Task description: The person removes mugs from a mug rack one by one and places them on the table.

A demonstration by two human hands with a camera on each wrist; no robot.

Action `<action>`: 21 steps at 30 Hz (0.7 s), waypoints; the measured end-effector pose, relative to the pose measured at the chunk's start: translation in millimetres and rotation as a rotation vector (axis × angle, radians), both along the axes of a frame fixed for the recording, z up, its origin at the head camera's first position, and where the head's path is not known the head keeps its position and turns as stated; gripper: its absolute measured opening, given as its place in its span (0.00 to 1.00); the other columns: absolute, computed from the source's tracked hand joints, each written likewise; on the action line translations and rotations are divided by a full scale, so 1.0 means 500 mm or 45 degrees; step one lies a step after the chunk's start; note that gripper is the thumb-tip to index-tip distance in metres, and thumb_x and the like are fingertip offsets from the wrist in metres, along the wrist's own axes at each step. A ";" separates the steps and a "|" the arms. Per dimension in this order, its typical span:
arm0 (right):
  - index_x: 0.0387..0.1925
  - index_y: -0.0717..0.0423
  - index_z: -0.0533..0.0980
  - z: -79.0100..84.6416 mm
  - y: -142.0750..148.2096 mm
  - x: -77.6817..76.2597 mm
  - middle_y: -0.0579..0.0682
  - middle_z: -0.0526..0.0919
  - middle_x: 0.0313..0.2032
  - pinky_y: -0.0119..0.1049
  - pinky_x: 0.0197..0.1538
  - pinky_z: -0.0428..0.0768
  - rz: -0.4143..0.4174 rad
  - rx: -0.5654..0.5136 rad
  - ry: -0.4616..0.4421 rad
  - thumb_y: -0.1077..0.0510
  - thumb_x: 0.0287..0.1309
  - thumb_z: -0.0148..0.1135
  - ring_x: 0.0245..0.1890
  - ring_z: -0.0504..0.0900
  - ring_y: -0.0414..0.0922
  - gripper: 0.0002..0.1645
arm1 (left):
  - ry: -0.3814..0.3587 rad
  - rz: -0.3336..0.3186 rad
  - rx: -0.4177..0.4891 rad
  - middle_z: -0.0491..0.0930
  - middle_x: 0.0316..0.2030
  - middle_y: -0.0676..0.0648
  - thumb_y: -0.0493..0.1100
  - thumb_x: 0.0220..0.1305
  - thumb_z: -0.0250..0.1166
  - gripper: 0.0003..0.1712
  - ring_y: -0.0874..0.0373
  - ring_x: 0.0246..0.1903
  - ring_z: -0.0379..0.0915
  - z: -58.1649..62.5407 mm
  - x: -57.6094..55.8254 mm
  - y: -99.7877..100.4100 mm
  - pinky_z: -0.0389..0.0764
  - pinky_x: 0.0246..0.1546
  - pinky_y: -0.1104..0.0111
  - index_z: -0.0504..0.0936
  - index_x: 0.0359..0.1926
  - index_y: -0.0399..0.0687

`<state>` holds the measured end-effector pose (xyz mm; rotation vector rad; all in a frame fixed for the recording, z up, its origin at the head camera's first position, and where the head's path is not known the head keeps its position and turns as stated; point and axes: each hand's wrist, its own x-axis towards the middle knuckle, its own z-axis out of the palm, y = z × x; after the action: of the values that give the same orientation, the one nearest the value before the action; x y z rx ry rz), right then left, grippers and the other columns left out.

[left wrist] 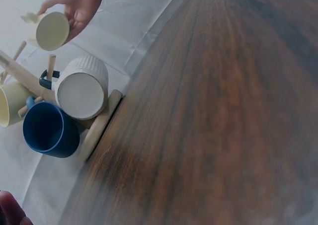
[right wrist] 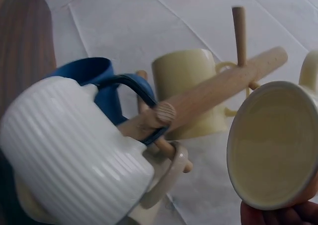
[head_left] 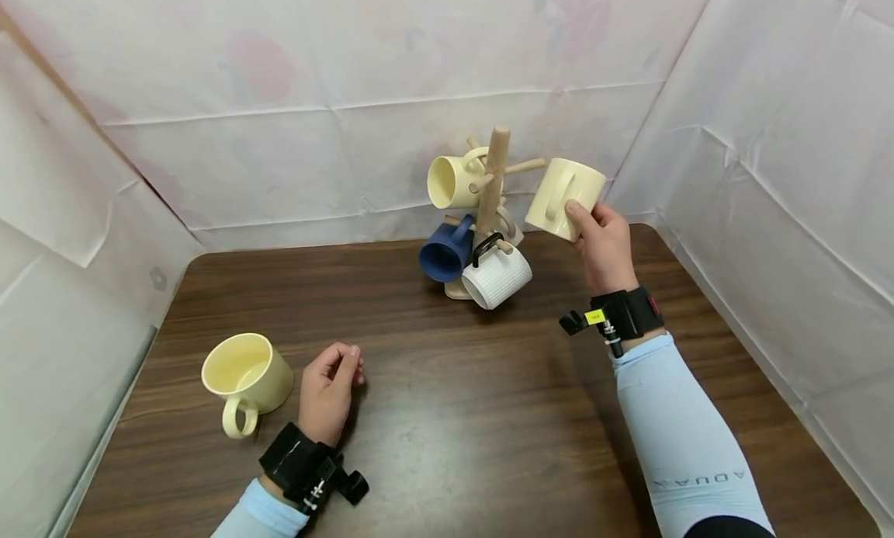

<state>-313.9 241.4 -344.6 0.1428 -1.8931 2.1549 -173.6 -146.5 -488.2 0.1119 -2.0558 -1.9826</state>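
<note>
My right hand (head_left: 606, 243) grips a pale yellow mug (head_left: 571, 190) at its lower right side, thumb on the near face. The mug is held off the table, beside the wooden mug tree (head_left: 497, 165), with its handle facing me. In the right wrist view the mug's base (right wrist: 273, 145) faces the camera. On the tree hang another yellow mug (head_left: 447, 182), a blue mug (head_left: 441, 257), a white ribbed mug (head_left: 499, 278) with a dark handle, and a partly hidden pale mug. My left hand (head_left: 330, 390) rests by the table, loosely curled, holding nothing.
A third yellow mug (head_left: 257, 379) stands upright at the left of the dark wooden table (head_left: 433, 429), just left of my left hand. White sheeting (head_left: 279, 165) hangs behind the table and along both sides. One upper peg (head_left: 525, 165) of the tree points toward the held mug.
</note>
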 end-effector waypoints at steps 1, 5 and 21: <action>0.73 0.73 0.71 -0.005 -0.001 0.006 0.56 0.82 0.58 0.33 0.54 0.85 0.007 0.002 0.017 0.52 0.78 0.67 0.56 0.84 0.48 0.36 | -0.003 0.004 0.005 0.78 0.30 0.43 0.35 0.84 0.60 0.16 0.57 0.28 0.76 0.000 -0.001 0.000 0.82 0.32 0.71 0.80 0.35 0.27; 0.72 0.72 0.72 -0.027 -0.008 0.030 0.56 0.83 0.56 0.34 0.54 0.86 0.049 -0.008 0.061 0.56 0.77 0.66 0.55 0.85 0.48 0.32 | -0.010 0.011 0.026 0.78 0.29 0.44 0.35 0.84 0.60 0.16 0.57 0.28 0.75 0.000 -0.004 0.001 0.82 0.32 0.71 0.80 0.35 0.27; 0.75 0.65 0.71 -0.100 -0.070 0.104 0.61 0.82 0.62 0.34 0.56 0.87 0.230 0.263 0.097 0.66 0.64 0.76 0.58 0.84 0.49 0.40 | 0.054 -0.115 -0.053 0.88 0.42 0.36 0.40 0.87 0.59 0.15 0.55 0.29 0.81 0.006 -0.007 0.009 0.80 0.30 0.69 0.89 0.53 0.35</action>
<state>-261.7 206.5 -394.4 0.4463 -2.1264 2.0242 -177.2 -142.2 -485.3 -0.0317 -2.1089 -1.9749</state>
